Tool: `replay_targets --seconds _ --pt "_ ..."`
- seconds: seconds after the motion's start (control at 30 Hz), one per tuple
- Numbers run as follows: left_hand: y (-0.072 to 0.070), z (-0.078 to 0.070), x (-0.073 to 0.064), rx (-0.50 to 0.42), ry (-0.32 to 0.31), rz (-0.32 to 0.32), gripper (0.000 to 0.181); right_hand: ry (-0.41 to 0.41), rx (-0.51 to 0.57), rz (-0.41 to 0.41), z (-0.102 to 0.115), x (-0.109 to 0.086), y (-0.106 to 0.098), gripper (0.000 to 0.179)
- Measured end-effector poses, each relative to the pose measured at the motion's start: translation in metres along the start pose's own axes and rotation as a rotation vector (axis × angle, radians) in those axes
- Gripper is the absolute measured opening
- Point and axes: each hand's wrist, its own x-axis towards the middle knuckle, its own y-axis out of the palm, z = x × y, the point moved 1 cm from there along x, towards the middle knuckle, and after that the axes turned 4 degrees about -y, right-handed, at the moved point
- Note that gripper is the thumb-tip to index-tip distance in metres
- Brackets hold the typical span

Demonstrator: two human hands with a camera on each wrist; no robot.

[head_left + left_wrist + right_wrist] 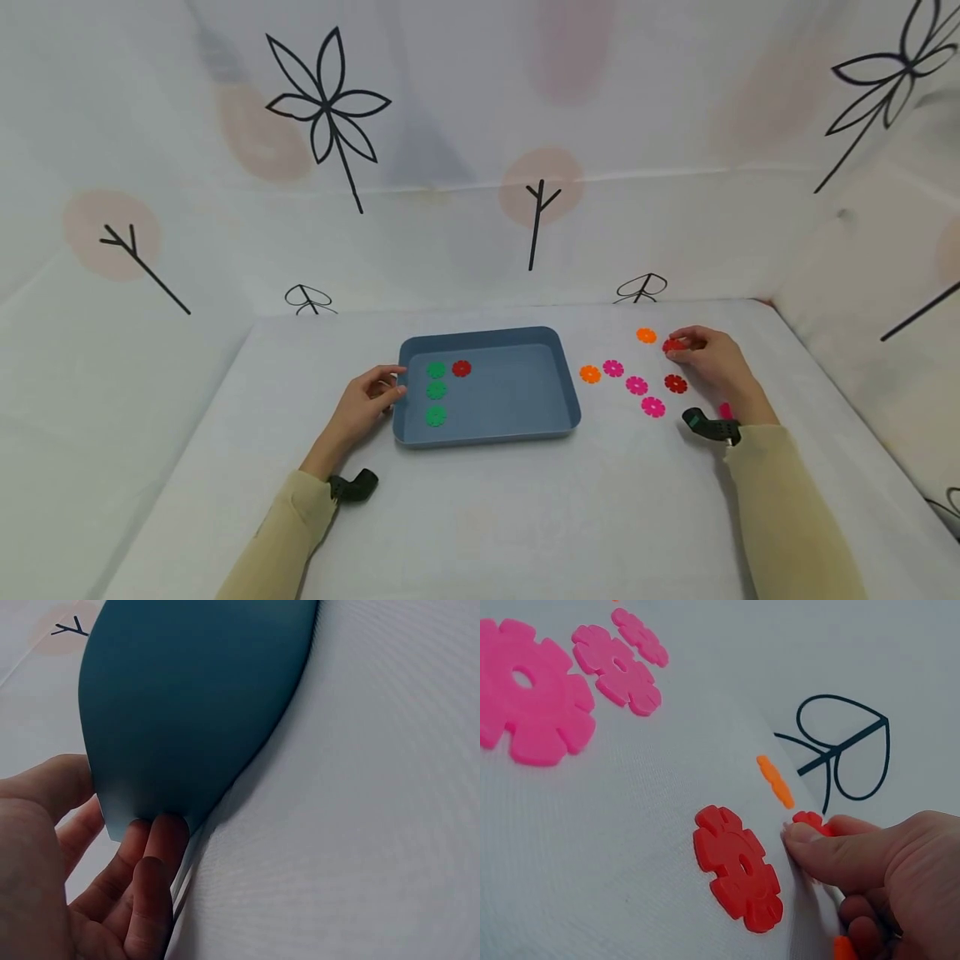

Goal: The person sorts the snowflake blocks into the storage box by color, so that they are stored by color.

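My right hand pinches a red flower-shaped disc between thumb and fingertips at the right of the table. In the right wrist view only part of this disc shows past the thumb. A second red disc lies on the cloth just below that hand. At the left end of the blue-grey tray, my left hand grips the rim, with fingertips against the side wall in the left wrist view. Three green discs form a column inside the tray, and one red disc sits beside the top green one.
Between tray and right hand lie three pink discs and an orange disc. Another orange disc lies farther back. A pink piece shows beside the right wrist. White cloth covers the table, and a patterned curtain hangs behind.
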Motion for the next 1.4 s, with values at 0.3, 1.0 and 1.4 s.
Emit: replay_targets --seconds 0.3,1.0,1.4 --pt "0.000 -0.015 -0.002 0.005 -0.022 0.025 0.037 -0.011 0.032 -0.029 -0.004 -0.005 -0.002 0.046" --pt "0.000 -0.003 0.000 -0.010 -0.004 0.001 0.034 0.017 0.222 -0.057 -0.005 -0.014 -0.014 0.057" --pt "-0.004 -0.034 -0.008 -0.003 -0.016 0.036 0.036 -0.125 0.204 -0.054 0.022 -0.017 -0.020 0.054"
